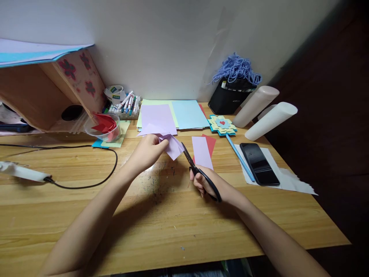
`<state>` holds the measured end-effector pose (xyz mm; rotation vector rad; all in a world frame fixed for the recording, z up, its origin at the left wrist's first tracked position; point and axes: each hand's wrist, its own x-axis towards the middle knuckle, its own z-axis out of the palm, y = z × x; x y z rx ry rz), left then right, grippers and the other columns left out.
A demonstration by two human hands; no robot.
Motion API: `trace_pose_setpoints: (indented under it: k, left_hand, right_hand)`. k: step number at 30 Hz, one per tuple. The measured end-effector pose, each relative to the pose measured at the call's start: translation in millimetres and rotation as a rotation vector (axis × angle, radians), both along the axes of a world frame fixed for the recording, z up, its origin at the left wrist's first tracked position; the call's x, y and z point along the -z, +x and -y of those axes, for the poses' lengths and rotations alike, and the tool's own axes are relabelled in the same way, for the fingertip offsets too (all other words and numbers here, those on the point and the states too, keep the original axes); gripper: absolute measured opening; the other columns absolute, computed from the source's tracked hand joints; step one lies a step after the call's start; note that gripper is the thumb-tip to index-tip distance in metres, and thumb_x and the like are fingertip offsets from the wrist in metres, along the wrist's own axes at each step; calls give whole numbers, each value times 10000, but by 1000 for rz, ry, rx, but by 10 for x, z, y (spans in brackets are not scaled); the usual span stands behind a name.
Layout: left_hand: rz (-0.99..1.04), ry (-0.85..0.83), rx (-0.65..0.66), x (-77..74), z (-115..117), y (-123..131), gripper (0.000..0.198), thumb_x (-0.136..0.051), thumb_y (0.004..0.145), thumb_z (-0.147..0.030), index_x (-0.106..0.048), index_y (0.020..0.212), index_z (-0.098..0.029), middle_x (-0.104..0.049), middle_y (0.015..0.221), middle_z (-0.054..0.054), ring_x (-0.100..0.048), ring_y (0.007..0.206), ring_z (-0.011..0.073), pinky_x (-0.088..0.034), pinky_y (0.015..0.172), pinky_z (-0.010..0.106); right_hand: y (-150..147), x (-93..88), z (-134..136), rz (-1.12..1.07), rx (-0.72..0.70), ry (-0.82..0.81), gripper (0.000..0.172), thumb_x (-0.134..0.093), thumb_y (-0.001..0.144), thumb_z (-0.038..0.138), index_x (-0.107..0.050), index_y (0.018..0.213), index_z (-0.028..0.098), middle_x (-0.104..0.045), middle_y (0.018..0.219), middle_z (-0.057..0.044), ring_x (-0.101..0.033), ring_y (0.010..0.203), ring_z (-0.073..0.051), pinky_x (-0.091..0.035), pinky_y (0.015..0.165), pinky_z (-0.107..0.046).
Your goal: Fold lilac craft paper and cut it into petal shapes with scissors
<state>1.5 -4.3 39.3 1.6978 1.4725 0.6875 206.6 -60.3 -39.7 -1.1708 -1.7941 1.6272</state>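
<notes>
My left hand (149, 151) pinches a folded piece of lilac paper (174, 148) above the desk. In my right hand (206, 180) is a pair of black-handled scissors (193, 166), with fingers through the handles. Their blades point up and left, with the tips at the right edge of the lilac paper; whether they touch it I cannot tell. Just beyond the scissors, a lilac paper strip (202, 152) lies over a red paper piece (209, 144). Behind my left hand lie stacked sheets, with a lilac sheet (159, 115) and a light blue sheet (190, 114) on top.
A plastic bowl (114, 132) with red paper pieces stands at left, near markers (127, 105) and a cardboard box (86, 77). A black cable (86, 187) loops across the left side. At right are a phone (259, 163), blue pen (240, 157), layered paper flower (221, 125) and white bottles (256, 105).
</notes>
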Motion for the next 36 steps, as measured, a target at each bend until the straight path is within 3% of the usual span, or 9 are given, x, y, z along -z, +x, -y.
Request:
trace_pose_setpoints:
  k: [4,11,36]
  left_hand:
    - [-7,3,6,-19,4,-8,341,-462,699,-267,-259,436,-193,-217,411,-57,-198,430,73,-130,445,249]
    - [-50,-30,26,-44,0,-51,302,-455,674,-233,-283,429,-193,-231,414,-51,-216,436,83,-142,452,257]
    - [-172,-38,22,-15,-22,-92,274,-420,701,-274,-278,481,-192,-255,463,-43,-231,429,81,-140,455,263]
  right_hand:
    - [0,11,-23,-76,-30,-63,632,-294,671,801,-391,771,185,-320,520,79,-337,402,-63,-385,370,-205]
    - [60,56,-8,-52,-98,-68,628,-284,722,760,-437,834,162,-345,550,65,-356,418,-62,-391,381,-199]
    - [64,39,20,-37,-120,-60,629,-276,727,756,-438,839,158,-345,545,65,-358,425,-63,-386,378,-193]
